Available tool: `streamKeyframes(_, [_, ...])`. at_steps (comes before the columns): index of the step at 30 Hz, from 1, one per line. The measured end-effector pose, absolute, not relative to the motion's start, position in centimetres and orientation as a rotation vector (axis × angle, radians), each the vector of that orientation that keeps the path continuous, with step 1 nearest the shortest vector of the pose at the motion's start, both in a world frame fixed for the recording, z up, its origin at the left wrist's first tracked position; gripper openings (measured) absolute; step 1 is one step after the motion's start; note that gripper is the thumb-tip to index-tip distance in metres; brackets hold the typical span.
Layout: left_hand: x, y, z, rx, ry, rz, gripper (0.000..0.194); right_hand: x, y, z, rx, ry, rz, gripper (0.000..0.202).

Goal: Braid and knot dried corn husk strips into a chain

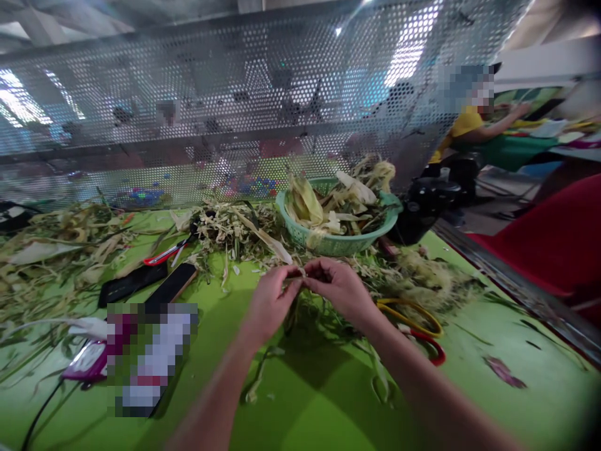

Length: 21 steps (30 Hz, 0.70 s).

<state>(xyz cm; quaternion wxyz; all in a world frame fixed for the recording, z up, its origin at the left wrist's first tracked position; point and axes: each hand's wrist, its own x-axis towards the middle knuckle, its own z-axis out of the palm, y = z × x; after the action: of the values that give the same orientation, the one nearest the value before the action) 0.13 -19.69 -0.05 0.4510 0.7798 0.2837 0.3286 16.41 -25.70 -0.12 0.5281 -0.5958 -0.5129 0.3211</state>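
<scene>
1. The green basket [331, 243] stands toward the back of the green table [305, 413], heaped with pale husks [305, 203] and dry, stringy fibre.
2. On the near side of the basket, slightly left of its middle, the person's left hand [272, 297] is bent inward, its thumb and forefinger pinching a thin plant strip [303, 274].
3. The right hand [339, 287], also on the near side of the basket, meets it from the other side, its fingertips closed on the same strip. The fingers cover most of the strip, so its exact form cannot be told.
4. Just left of the basket lies a pile of shredded plant pieces [230, 228]; a long pale husk [270, 241] slants from it toward the hands.
5. In front of the basket and to the right spreads a tangle of pale fibre [422, 272]. Nearer than the basket, beside the right forearm, are a yellow loop handle [440, 327] and a red loop handle [439, 357], both partly hidden.
6. Left of the basket and nearer lie a red cutter [164, 252], a black phone [134, 283] and a purple device [87, 362] with a cable.
7. Right of the basket stands a black container [429, 200]. Behind the basket rises a perforated metal panel [211, 94]; beyond it, farther right, sits a co-worker in a yellow sleeve [469, 125].
</scene>
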Motion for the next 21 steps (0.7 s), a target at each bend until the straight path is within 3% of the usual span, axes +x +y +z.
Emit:
streamKeyframes(9, [0.6,-19.5,-0.7,1.671,0.614,0.705,0.027,16.0,-26.0,1.2,-1.235,-1.034,0.929,0.02])
streamKeyframes(21, [0.7,-19.9,-0.6,1.733,0.676,0.713,0.022,16.2,-25.6,0.2,-1.296,-1.151,0.785,0.019])
